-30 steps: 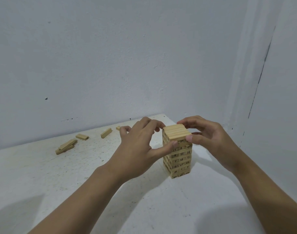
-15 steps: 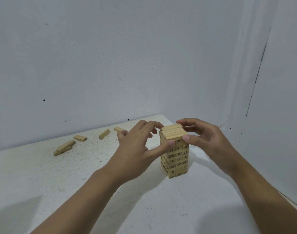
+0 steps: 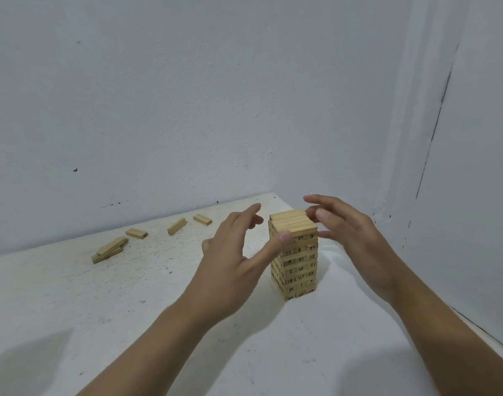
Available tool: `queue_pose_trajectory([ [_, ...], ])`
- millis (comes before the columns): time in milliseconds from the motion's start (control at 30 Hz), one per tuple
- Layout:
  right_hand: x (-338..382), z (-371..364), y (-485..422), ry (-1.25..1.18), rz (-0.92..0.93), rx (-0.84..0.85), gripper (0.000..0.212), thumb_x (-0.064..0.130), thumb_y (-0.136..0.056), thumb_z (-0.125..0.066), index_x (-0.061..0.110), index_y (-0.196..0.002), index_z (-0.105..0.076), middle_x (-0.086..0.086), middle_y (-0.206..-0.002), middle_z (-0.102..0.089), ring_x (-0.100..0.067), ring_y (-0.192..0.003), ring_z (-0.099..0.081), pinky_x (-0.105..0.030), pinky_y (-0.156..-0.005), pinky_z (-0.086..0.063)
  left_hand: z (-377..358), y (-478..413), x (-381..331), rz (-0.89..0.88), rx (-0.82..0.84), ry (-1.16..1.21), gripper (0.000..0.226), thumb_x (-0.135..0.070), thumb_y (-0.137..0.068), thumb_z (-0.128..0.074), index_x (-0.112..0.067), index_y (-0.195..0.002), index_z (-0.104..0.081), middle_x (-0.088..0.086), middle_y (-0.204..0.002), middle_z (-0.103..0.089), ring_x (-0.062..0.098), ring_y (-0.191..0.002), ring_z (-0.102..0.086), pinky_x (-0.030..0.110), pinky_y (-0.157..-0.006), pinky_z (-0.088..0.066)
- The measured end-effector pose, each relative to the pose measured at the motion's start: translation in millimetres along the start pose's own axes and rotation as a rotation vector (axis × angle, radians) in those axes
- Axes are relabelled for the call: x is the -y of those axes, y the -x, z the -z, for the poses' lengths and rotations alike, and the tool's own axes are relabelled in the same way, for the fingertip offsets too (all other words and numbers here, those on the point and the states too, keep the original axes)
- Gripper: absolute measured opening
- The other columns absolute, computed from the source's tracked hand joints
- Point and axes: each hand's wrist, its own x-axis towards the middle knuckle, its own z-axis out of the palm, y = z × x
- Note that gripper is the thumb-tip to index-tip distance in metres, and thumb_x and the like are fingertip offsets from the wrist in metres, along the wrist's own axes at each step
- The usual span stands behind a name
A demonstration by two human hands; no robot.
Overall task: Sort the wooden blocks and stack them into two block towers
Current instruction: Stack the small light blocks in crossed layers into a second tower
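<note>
Held both hands open and apart, fingers straight, one on either side of the block tower (image 3: pixel 297 264), neither curled round anything. Found the loose blocks farthest left, well apart from the tower at its 10 o'clock, lying flat on the white speckled table (image 3: pixel 73 295): first a stacked pair (image 3: pixel 110 248), one block resting askew on another; then a single block (image 3: pixel 136 233) at that pair's 1 o'clock; then a slanted block (image 3: pixel 176 226) further right; then a last block (image 3: pixel 202 219) nearest the back wall (image 3: pixel 187 110). Had the left hand (image 3: pixel 230 261) at the tower's 9 o'clock, thumb tip laid against the front corner just under the top layer, the other fingers stretched toward 11 o'clock behind it. Had the tower standing upright near the table's far right corner, many layers high, with black numbers printed on the block ends. Had the right hand (image 3: pixel 350 238) at the tower's 3 o'clock, level with the top layers, fingers spread and blurred; could not tell whether those fingertips touched the wood. Faced a grey side wall (image 3: pixel 473 195) at far right, with a dark crack running down it.
</note>
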Motion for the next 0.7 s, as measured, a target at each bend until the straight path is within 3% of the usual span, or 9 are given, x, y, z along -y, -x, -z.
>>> queue_pose_trajectory([
  [100, -2, -7, 8, 0.008, -0.091, -0.038, 0.045, 0.064, -0.100, -0.037, 0.044, -0.132, -0.061, 0.029, -0.126, -0.065, 0.008, -0.128, -0.053, -0.039, -0.117, -0.040, -14, 16, -10, 0.059, -0.014, 0.084, 0.077, -0.085, -0.085, -0.036, -0.053, -0.154, -0.021, -0.033, -0.157, -0.023, -0.006, -0.148, -0.017, 0.048, -0.124, -0.023],
  [200, -6, -14, 17, -0.019, -0.156, -0.034, 0.050, 0.078, -0.092, -0.035, 0.059, -0.133, -0.057, 0.034, -0.144, -0.052, 0.010, -0.142, -0.036, -0.044, -0.125, -0.026, -28, 28, -25, 0.037, 0.002, 0.139, 0.048, -0.070, -0.092, -0.036, -0.081, -0.125, -0.003, -0.046, -0.148, 0.001, -0.019, -0.144, 0.012, 0.035, -0.125, -0.002],
  [267, -4, -16, 22, -0.037, -0.169, -0.029, 0.054, 0.080, -0.089, -0.035, 0.062, -0.136, -0.053, 0.036, -0.148, -0.046, 0.013, -0.144, -0.029, -0.045, -0.127, -0.022, -37, 32, -33, 0.027, -0.002, 0.134, 0.048, -0.067, -0.093, -0.034, -0.082, -0.117, 0.004, -0.049, -0.142, 0.013, -0.026, -0.137, 0.023, 0.028, -0.118, 0.004],
  [400, 1, -23, 26, -0.077, -0.171, -0.016, 0.058, 0.080, -0.090, -0.039, 0.059, -0.143, -0.047, 0.036, -0.153, -0.040, 0.019, -0.142, -0.027, -0.039, -0.129, -0.018, -48, 31, -30, 0.040, -0.046, 0.139, 0.070, -0.059, -0.099, -0.034, -0.047, -0.156, 0.005, -0.045, -0.144, 0.017, -0.025, -0.135, 0.028, 0.027, -0.117, 0.008],
  [467, 0, -26, 25, -0.092, -0.167, -0.008, 0.060, 0.073, -0.090, -0.037, 0.055, -0.146, -0.045, 0.035, -0.155, -0.038, 0.020, -0.142, -0.027, -0.035, -0.128, -0.017, -50, 31, -34, 0.037, -0.053, 0.162, 0.063, -0.057, -0.101, -0.033, -0.053, -0.151, 0.005, -0.044, -0.146, 0.016, -0.024, -0.136, 0.027, 0.026, -0.117, 0.007],
  [567, -2, -27, 23, -0.106, -0.137, 0.010, 0.056, 0.061, -0.096, -0.038, 0.048, -0.150, -0.045, 0.032, -0.154, -0.042, 0.020, -0.141, -0.029, -0.022, -0.123, -0.021, -51, 31, -41, 0.038, -0.066, 0.197, 0.039, -0.054, -0.103, -0.029, -0.068, -0.127, -0.002, -0.043, -0.146, 0.013, -0.022, -0.139, 0.025, 0.025, -0.116, 0.005],
  [700, -6, -26, 21, -0.101, -0.097, 0.022, 0.053, 0.052, -0.100, -0.040, 0.039, -0.151, -0.046, 0.028, -0.149, -0.050, 0.019, -0.136, -0.038, 0.003, -0.101, -0.030, -53, 28, -41, 0.025, -0.091, 0.183, 0.034, -0.050, -0.105, -0.025, -0.064, -0.130, -0.006, -0.041, -0.149, 0.010, -0.019, -0.142, 0.022, 0.022, -0.111, 0.002],
])
